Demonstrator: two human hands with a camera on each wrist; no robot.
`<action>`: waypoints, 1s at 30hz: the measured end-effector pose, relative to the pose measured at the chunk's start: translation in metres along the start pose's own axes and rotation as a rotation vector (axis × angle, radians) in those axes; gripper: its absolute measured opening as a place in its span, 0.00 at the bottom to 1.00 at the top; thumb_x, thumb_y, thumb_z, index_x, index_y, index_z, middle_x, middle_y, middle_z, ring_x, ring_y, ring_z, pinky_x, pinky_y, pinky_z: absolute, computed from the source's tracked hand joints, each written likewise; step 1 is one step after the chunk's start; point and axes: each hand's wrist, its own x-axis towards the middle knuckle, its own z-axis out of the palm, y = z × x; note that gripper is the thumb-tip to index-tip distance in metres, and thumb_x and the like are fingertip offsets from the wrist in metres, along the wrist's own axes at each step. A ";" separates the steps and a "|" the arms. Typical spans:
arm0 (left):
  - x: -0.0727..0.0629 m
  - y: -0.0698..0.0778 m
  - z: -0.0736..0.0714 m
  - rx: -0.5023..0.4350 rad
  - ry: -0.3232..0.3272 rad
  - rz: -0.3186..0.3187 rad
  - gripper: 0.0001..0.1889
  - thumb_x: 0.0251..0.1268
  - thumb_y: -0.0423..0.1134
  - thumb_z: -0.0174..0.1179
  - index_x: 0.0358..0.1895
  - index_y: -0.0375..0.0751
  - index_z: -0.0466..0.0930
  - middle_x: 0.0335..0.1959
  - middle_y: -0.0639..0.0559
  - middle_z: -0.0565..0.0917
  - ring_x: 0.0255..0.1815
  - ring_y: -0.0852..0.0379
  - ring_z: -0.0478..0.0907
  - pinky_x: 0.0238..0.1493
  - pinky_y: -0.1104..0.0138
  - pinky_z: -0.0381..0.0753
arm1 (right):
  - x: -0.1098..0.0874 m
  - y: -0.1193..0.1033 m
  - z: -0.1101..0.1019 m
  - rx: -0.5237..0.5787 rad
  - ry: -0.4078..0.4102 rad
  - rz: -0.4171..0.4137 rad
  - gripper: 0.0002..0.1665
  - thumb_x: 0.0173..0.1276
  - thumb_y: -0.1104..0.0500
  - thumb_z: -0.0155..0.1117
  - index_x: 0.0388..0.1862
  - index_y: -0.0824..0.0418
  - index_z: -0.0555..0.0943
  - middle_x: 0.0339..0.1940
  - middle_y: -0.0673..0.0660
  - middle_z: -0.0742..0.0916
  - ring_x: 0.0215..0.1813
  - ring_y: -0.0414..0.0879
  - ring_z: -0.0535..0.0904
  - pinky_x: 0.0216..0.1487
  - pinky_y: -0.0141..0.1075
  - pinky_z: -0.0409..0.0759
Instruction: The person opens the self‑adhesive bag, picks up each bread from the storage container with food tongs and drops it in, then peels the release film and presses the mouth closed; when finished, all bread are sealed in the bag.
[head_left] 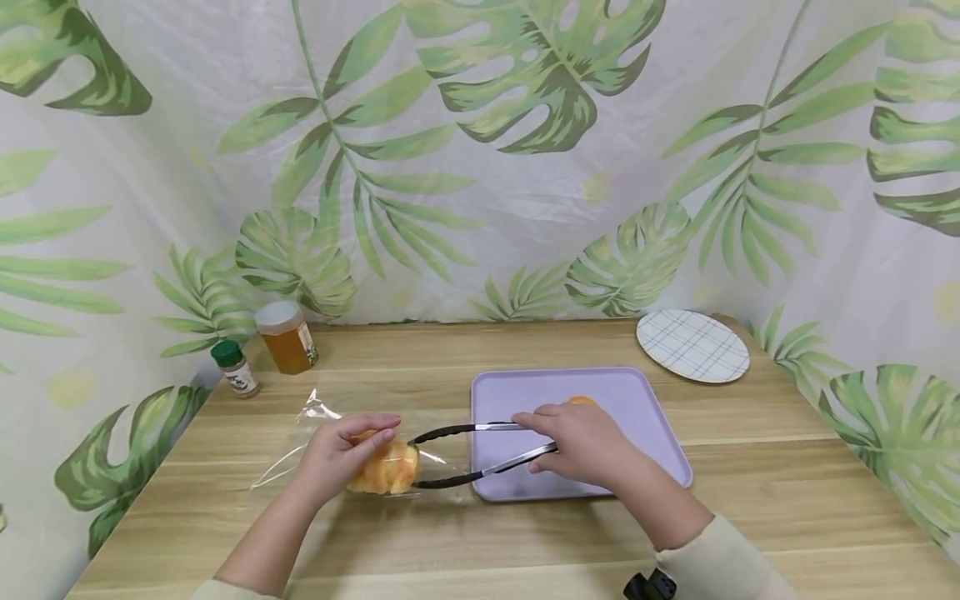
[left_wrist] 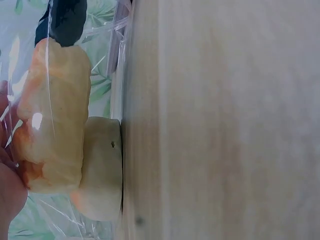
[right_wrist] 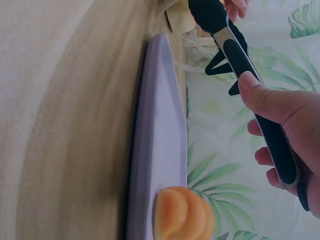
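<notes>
The left hand (head_left: 347,446) was to the left of the lilac tray (head_left: 498,400), thumb and fingertips pinching a clear plastic bag (head_left: 313,408) and pointing toward the tray. Its bare forearm (head_left: 264,533) slanted up from the tray's near left. The right hand (head_left: 579,440) was above the tray, palm down, thumb and fingers curled round the tongs (head_left: 517,459). Its forearm (head_left: 660,504) crossed above the tray's near edge, the cream sleeve (head_left: 723,557) ending at the wrist, nearer the person than the tray.

Two golden rolls (head_left: 393,470), one atop other, in clear bag (head_left: 315,408) — tongs (head_left: 517,461) black-tipped, arms spread, tips by bread.
</notes>
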 end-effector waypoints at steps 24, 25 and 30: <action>-0.001 0.002 0.001 0.038 -0.007 0.113 0.08 0.65 0.34 0.64 0.44 0.42 0.88 0.46 0.46 0.89 0.45 0.69 0.83 0.42 0.73 0.85 | 0.006 -0.016 0.011 -0.069 0.066 0.004 0.39 0.49 0.40 0.77 0.60 0.50 0.80 0.42 0.45 0.87 0.39 0.42 0.84 0.38 0.37 0.83; -0.001 0.002 0.001 0.038 -0.010 0.099 0.08 0.65 0.35 0.64 0.44 0.42 0.88 0.46 0.46 0.89 0.44 0.69 0.82 0.41 0.73 0.85 | 0.005 -0.015 0.010 -0.062 0.064 0.013 0.40 0.49 0.40 0.77 0.61 0.51 0.80 0.43 0.45 0.87 0.40 0.43 0.84 0.39 0.37 0.83; -0.001 -0.002 -0.001 0.023 -0.008 0.031 0.08 0.65 0.36 0.64 0.45 0.42 0.88 0.47 0.47 0.89 0.41 0.72 0.82 0.40 0.73 0.84 | -0.006 -0.009 0.001 -0.048 0.079 0.046 0.40 0.48 0.40 0.78 0.61 0.49 0.79 0.44 0.44 0.87 0.42 0.43 0.84 0.37 0.38 0.83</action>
